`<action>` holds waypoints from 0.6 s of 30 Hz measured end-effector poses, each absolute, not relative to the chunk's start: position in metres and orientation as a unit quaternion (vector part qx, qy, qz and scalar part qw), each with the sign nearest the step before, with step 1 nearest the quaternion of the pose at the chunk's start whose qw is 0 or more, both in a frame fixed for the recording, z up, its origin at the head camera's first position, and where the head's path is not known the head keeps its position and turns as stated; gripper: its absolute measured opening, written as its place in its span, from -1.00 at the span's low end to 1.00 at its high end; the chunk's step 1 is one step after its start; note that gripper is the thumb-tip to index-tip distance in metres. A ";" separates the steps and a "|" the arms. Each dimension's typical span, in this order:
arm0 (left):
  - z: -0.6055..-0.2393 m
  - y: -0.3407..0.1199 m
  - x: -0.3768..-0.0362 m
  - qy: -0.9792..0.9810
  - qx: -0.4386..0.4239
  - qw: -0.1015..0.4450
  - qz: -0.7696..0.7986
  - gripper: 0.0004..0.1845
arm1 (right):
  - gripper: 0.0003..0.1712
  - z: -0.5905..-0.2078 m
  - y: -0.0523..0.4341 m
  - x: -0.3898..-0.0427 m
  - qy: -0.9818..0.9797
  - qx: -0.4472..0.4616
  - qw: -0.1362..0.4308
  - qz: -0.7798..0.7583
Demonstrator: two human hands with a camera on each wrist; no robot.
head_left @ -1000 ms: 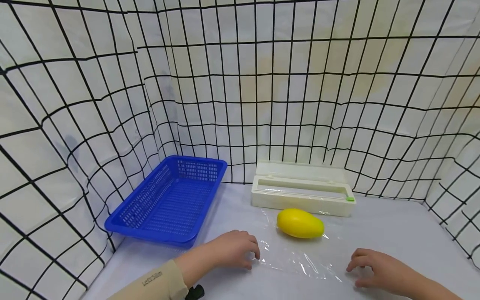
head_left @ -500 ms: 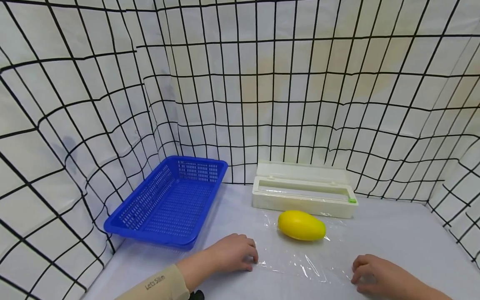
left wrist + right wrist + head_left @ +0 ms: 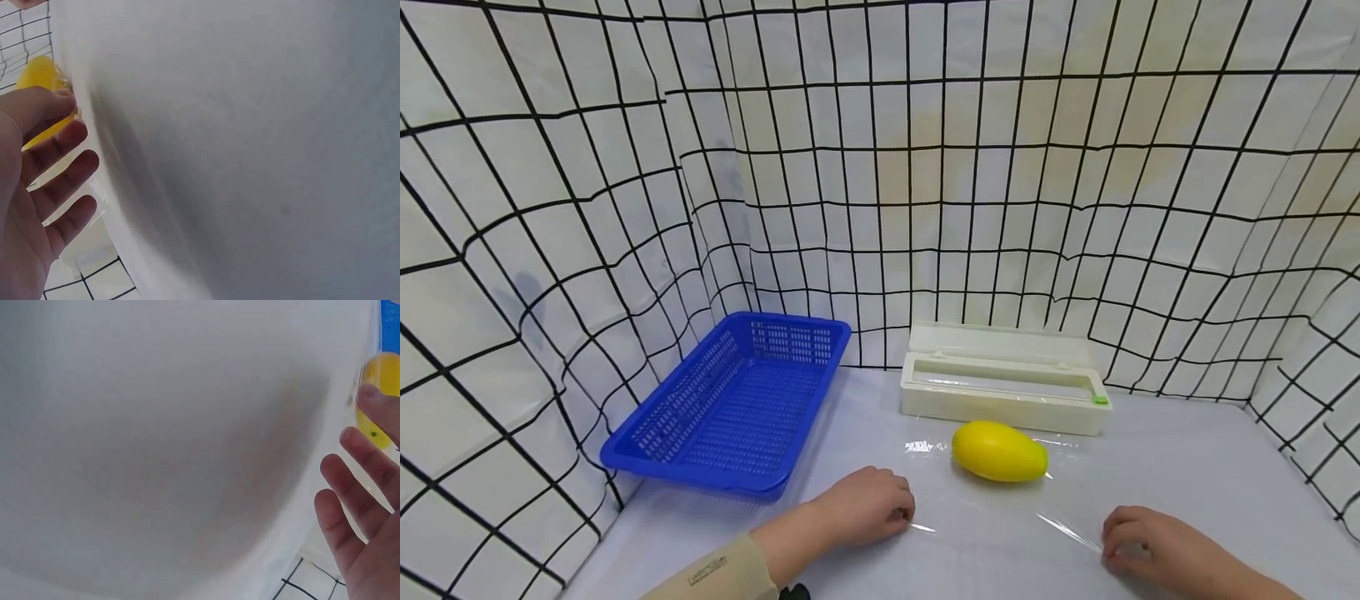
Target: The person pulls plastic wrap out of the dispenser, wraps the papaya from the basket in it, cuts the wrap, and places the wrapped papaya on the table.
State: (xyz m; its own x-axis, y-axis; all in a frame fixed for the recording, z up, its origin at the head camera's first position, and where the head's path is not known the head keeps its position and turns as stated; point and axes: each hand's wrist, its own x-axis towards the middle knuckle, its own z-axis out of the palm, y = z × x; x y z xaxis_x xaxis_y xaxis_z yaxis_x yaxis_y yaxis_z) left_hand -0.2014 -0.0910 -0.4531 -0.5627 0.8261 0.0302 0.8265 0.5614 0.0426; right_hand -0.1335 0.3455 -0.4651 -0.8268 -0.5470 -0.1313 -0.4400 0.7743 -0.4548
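Note:
A sheet of clear plastic wrap [image 3: 985,521] lies on the white table, with a smooth yellow oval fruit [image 3: 998,452] on its far part. The fruit has a greenish right tip. My left hand [image 3: 865,504] pinches the wrap's near left corner between thumb and fingers. At the near right corner my right hand [image 3: 1161,546] pinches the film, and a taut shiny crease runs from its fingertips toward the fruit. In the left wrist view, the other fingers [image 3: 65,184] are spread. The right wrist view shows the fruit [image 3: 381,403] behind the thumb.
Behind the fruit stands a cream wrap dispenser [image 3: 1000,411] with its lid up and a green cutter at the right end. A blue perforated basket [image 3: 760,417] sits at the left. Black grid panels [image 3: 943,204] backed with white sheet enclose the table.
Both hands have closed their fingers on the near corners of the wrap. The film has gone from wrinkled to smoother and tauter. The fruit stays in place on it.

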 end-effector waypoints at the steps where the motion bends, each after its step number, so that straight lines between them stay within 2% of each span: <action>1: -0.452 -0.092 -0.201 -0.888 -0.459 0.001 -0.039 -0.95 | -0.98 -0.462 0.346 -0.133 0.933 -0.255 0.132 -0.218; 6: -0.448 -0.096 -0.202 -0.902 -0.415 -0.016 -0.114 -0.94 | -0.98 -0.447 0.349 -0.136 0.929 -0.238 0.114 -0.261; 14: -0.440 -0.096 -0.212 -0.916 -0.346 -0.004 -0.204 -0.94 | -0.95 -0.430 0.352 -0.148 0.923 -0.235 0.024 -0.304; 18: -0.433 -0.090 -0.218 -0.918 -0.309 0.004 -0.248 -0.96 | -0.95 -0.423 0.354 -0.159 0.932 -0.191 -0.006 -0.308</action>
